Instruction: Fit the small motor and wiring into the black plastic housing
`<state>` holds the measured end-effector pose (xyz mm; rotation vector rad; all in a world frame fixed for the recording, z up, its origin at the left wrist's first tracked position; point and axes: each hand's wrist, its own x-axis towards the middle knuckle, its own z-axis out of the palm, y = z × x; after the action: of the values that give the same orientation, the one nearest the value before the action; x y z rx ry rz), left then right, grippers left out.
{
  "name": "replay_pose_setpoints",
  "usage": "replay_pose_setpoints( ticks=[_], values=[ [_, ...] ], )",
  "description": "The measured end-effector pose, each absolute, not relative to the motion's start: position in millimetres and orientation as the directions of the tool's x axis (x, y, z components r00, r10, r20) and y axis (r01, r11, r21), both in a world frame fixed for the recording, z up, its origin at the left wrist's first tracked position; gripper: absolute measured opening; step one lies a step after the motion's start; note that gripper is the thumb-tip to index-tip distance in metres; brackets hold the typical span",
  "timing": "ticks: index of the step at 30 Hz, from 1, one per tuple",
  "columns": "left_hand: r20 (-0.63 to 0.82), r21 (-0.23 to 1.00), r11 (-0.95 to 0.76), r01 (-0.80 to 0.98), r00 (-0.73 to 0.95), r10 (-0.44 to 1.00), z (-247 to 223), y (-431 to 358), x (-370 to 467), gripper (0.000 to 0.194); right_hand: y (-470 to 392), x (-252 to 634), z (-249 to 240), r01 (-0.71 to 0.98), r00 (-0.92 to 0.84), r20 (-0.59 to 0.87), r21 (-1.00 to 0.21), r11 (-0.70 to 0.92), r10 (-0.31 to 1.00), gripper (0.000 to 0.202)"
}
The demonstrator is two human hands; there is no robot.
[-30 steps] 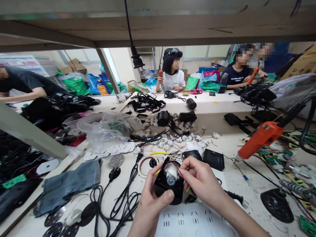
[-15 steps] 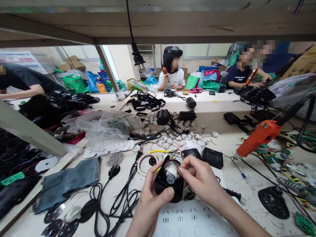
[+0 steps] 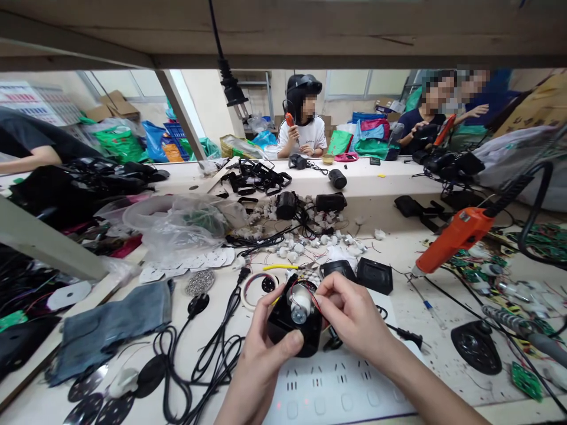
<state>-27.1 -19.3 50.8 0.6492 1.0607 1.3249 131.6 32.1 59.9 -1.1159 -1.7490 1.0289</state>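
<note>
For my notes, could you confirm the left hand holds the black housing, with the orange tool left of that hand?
The side is wrong: in the head view, the left hand holds the black housing, with the orange tool right of that hand.

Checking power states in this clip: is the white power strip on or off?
The power strip looks on: two small red lights glow near its switches.

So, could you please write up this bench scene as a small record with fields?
Left hand: the left hand grips a black housing
In the housing: white cylindrical part
Right hand: the right hand pinches a thin red wire
Left side: tape roll, grey-blue cloth
Right side: orange power tool, green circuit board
Near edge: white socket strip
Across bench: person in white shirt
</note>
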Motion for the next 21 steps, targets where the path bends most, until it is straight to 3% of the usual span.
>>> replay_pose_setpoints(
  ticks=[21],
  values=[
    [-0.254, 0.873, 0.200, -0.445, -0.066, 0.965, 48.7, -17.3, -24.7, 0.074, 35.1, 140.8, 56.4, 0.273, -0.361, 0.220, -0.905, 0.328, 0.906, 0.014]
  ],
)
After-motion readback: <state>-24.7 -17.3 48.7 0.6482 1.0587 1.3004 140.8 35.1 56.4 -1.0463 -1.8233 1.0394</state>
